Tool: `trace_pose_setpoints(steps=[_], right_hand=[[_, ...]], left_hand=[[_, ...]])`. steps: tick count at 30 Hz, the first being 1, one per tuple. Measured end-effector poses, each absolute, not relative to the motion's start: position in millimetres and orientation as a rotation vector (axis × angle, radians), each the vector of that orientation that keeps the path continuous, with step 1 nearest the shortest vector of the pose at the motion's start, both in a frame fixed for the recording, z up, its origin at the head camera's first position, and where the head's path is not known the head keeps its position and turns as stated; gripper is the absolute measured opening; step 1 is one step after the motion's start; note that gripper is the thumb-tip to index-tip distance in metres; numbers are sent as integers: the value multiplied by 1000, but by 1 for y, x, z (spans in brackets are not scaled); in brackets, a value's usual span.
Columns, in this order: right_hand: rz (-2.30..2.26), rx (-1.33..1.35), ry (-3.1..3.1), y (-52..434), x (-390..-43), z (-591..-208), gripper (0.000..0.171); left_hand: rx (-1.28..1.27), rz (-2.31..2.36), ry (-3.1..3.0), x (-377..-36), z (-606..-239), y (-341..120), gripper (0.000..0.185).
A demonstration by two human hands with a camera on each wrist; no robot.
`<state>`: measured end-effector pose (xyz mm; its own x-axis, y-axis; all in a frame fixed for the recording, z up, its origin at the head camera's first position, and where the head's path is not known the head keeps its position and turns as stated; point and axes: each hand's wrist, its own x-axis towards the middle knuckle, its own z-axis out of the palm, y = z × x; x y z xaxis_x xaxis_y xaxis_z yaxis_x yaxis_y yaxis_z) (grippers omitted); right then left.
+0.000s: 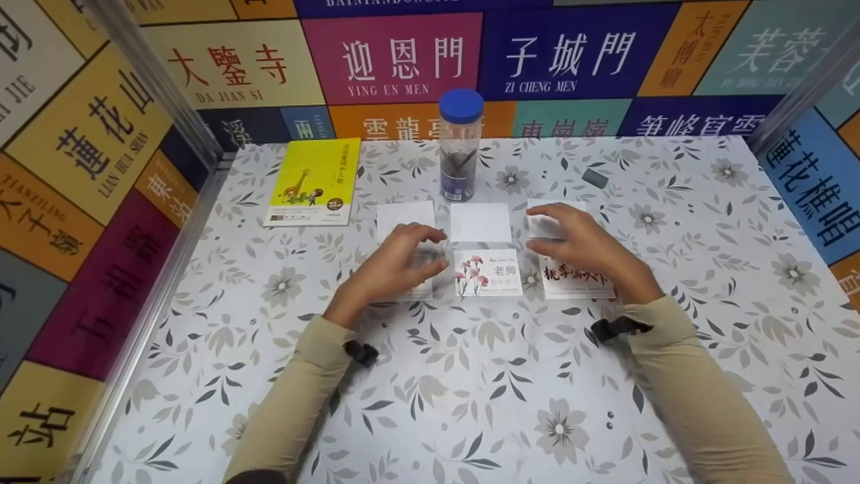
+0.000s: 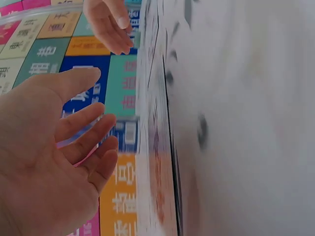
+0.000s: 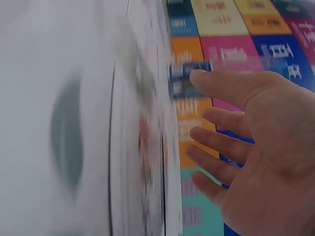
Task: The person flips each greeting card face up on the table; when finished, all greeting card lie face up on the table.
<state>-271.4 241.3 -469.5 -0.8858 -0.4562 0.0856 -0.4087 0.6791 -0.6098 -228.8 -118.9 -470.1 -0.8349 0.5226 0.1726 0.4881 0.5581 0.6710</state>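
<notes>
My left hand hovers over the left pair of white cards, partly hiding them, with its fingers relaxed and nothing held. Behind it shows the back left card. Over the right pair hovers my right hand, fingers also loosely spread; a back right card and a front card with dark red lettering are partly covered. Between the hands lie a blank white card and, in front, a card with pink flowers. Both wrist views show bare, empty palms, the left hand and right hand.
A clear plastic jar with a blue lid stands behind the middle cards. To its left lies a yellow book. A small dark grey piece sits at the back right. Sign-printed walls border the floral tabletop.
</notes>
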Motion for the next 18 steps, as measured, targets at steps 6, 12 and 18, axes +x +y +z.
trace_pose_setpoints(steps=[6, 12, 18], right_hand=[[-1027, -585, 2880, 303, -282, -478, 61], [-1022, -510, 2824, 327, -293, -484, 70], [-839, -502, 2804, 329, -301, -484, 81]], left_hand=[[994, 1072, 2701, -255, -469, -59, 50], [1017, 1042, 2672, -275, -464, -10, 54], [927, 929, 2700, -292, -468, 27, 61]])
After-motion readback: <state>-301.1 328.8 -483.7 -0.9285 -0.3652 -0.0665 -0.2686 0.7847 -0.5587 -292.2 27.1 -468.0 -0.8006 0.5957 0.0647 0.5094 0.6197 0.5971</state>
